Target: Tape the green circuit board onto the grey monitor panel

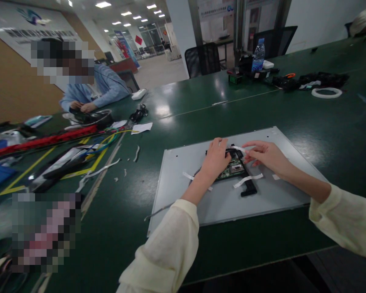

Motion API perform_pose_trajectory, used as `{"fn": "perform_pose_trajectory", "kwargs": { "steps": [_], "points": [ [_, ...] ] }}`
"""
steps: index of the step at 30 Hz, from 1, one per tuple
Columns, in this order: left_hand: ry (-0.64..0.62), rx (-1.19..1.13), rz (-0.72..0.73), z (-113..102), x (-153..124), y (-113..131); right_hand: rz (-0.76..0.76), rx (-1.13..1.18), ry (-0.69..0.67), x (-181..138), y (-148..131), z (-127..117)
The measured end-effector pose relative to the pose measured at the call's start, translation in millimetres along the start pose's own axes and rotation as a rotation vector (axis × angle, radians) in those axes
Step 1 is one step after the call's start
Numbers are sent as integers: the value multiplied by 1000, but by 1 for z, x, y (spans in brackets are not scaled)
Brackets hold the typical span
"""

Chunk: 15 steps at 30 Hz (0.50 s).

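A pale grey panel (177, 179) lies on the table in front of me. On it sits a green circuit board (232, 167) in a black frame (247, 185) with arms that reach outward. My left hand (215, 158) is bent over the frame's upper left side, its fingertips on the frame and covering part of the board. At the frame's top right, my right hand (264, 156) pinches the end of a white tape strip (237, 148). Another tape strip (248, 180) crosses the right arm of the frame. A grey cable (160, 211) runs off the panel's left edge.
Tape scraps (136, 154) lie left of the panel. Farther left are a red strip (49, 140), wires and a black-and-silver bundle (61, 167). Across the table sits a person in a blue sleeve (110, 83). A water bottle (258, 55) and white tape roll (326, 93) stand at the back right.
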<state>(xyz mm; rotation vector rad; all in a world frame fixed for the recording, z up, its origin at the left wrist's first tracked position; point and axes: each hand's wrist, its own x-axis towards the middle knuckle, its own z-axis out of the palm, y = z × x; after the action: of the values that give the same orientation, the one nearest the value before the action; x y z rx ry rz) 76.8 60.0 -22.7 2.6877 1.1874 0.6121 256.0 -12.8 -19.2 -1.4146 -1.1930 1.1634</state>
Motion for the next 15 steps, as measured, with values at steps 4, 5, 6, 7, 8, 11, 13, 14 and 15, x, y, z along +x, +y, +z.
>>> {"fn": "perform_pose_trajectory", "kwargs": {
  "steps": [4, 5, 6, 7, 8, 11, 13, 14, 15],
  "points": [
    [-6, 8, -14, -2, 0, 2, 11, -68, 15, 1, 4, 0],
    [-8, 12, -17, -3, 0, 2, 8, -77, 16, 1, 4, 0],
    [-10, 17, -20, -4, -1, 3, 4, -83, 18, 1, 4, 0],
    [-11, 23, -22, -4, -1, 3, -2, -88, 25, 0, 4, 0],
    [-10, 31, -23, -5, -1, 3, -10, -91, 32, 0, 4, 0],
    [-12, 53, -19, -5, 0, 3, -35, -108, 35, -1, 5, -1],
    [-16, 64, -18, -4, 0, 3, -39, -120, 25, -2, 6, -1],
    [-20, 68, -18, -4, 0, 3, -37, -126, 21, -2, 7, 0],
    [-24, 72, -16, -3, 0, 3, -34, -129, 20, -2, 8, 0]
  ]
}}
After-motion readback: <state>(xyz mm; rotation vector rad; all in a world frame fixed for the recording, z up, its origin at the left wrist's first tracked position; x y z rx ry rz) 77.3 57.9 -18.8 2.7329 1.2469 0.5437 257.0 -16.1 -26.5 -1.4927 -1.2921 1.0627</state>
